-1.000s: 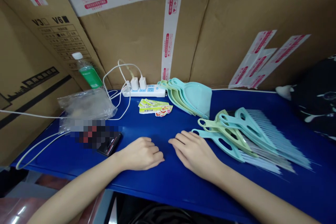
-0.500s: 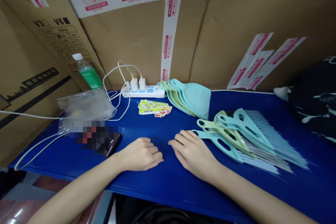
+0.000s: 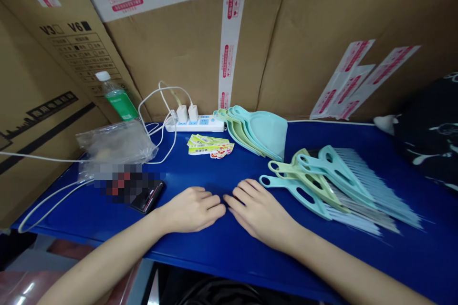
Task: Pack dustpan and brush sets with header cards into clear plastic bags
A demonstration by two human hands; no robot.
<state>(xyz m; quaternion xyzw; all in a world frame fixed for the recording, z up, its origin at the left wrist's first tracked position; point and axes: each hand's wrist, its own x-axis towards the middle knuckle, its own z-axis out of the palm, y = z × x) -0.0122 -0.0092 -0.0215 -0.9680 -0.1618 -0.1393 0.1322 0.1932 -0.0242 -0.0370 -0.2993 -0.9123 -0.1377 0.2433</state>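
My left hand (image 3: 196, 208) lies on the blue table with its fingers curled in a loose fist, and nothing shows in it. Close beside it, almost touching, my right hand (image 3: 259, 209) rests palm down with bent fingers slightly apart, holding nothing visible. Just right of that hand, several small hand brushes lie in an overlapping pile. The front one is a blue brush (image 3: 304, 195), and a green brush (image 3: 315, 181) lies behind it. Nested blue and green dustpans (image 3: 268, 131) stand at the back. Paper labels (image 3: 209, 146) lie in front of the power strip.
A white power strip (image 3: 211, 124) with plugged-in chargers and cables sits against the cardboard boxes (image 3: 186, 57). At left are a green-labelled bottle (image 3: 121, 102), a clear plastic bag (image 3: 118, 143) and a dark box (image 3: 148, 198). Dark patterned fabric (image 3: 429, 128) borders the right side.
My right hand has moved slightly left, away from the handle of the front blue brush, closing the gap to my left hand. The objects on the table stay where they were.
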